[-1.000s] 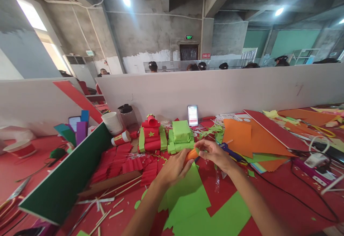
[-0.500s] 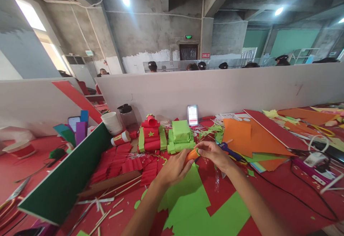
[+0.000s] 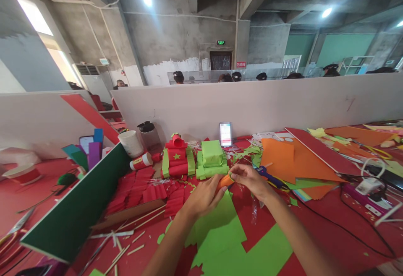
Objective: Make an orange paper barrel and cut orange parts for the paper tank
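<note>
My left hand [image 3: 206, 194] is closed round a small orange paper roll [image 3: 224, 181], held above the table. At the roll's right end, my right hand [image 3: 248, 180] pinches a bit of green paper against it. Just beyond the hands stands a green paper model [image 3: 212, 154] shaped like a boxy vehicle. To its left is a red and green paper model [image 3: 178, 158] with a yellow star on its front. Sheets of green paper [image 3: 220, 230] lie beneath my forearms. A blue glue gun [image 3: 267, 173] rests right of my right hand.
Left are a dark green board [image 3: 75, 204], stacked paper cups [image 3: 129, 142], folded red paper [image 3: 138, 190] and loose wooden sticks [image 3: 119, 255]. A phone [image 3: 225, 134] leans on the white partition [image 3: 195, 108]. Right are orange sheets [image 3: 277, 158], a purple power strip [image 3: 362, 200] and black cables.
Almost nothing differs. Both hands stay on the orange roll, with at most a slight shift of the right fingers at its green end.
</note>
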The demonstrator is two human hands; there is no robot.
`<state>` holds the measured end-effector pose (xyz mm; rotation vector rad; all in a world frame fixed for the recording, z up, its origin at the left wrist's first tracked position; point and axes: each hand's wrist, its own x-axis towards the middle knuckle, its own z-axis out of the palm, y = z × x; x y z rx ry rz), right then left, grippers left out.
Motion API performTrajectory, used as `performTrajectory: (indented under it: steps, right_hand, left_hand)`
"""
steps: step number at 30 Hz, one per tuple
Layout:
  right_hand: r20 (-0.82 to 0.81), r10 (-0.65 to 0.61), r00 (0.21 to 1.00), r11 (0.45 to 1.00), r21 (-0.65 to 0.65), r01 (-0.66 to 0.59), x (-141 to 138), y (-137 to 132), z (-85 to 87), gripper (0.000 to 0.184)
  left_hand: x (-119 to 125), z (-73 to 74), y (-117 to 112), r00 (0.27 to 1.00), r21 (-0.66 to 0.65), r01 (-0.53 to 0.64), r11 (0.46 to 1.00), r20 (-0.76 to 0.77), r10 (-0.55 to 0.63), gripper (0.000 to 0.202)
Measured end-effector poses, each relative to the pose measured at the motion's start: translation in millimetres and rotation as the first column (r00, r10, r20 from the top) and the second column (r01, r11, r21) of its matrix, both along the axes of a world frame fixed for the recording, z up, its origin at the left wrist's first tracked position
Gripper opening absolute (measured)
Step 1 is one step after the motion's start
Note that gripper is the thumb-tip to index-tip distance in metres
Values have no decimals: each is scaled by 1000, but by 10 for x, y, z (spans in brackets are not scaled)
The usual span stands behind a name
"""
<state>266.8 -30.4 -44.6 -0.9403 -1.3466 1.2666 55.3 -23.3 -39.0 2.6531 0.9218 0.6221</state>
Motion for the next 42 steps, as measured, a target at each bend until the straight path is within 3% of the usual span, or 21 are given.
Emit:
performTrajectory:
  steps: [8, 11, 14, 16, 18, 21, 26, 32, 42]
  right_hand:
    - [-45, 55, 997, 998, -11, -55, 31, 21, -24, 43]
    - [-9, 25, 1000, 1000, 20, -24, 45, 13, -7, 43]
    - [67, -94, 993, 978, 194, 79, 39, -37, 55, 39]
    - [143, -181, 973, 925, 361, 119, 25, -90, 110, 35]
    - [247, -228, 942, 868, 489, 82, 8, -143, 155, 35]
    - [379, -263, 887, 813, 582, -8, -13, -187, 180, 36]
    - [442, -303, 844, 785, 618, -42, -18, -176, 150, 36]
    - [393, -342, 854, 747, 665, -7, 11, -174, 139, 35]
    - [379, -374, 847, 760, 648, 45, -1, -162, 129, 31]
  left_hand:
    - [2, 18, 8, 999, -14, -34, 999, 12, 35, 34]
    - [0, 32, 4, 997, -46, -65, 997, 25, 67, 33]
    - [-1, 39, -2, 995, -80, -73, 994, 57, 78, 33]
    - [-1, 38, -6, 993, -101, -74, 992, 89, 83, 33]
    - [0, 34, -6, 990, -125, -65, 990, 120, 80, 34]
    - [2, 20, 5, 986, -149, -43, 988, 153, 66, 36]
    - [17, -28, 38, 984, -160, -34, 986, 169, 61, 39]
    - [30, -71, 55, 974, -139, -66, 988, 207, 94, 35]
    - [35, -42, 51, 969, -178, -63, 982, 224, 103, 33]
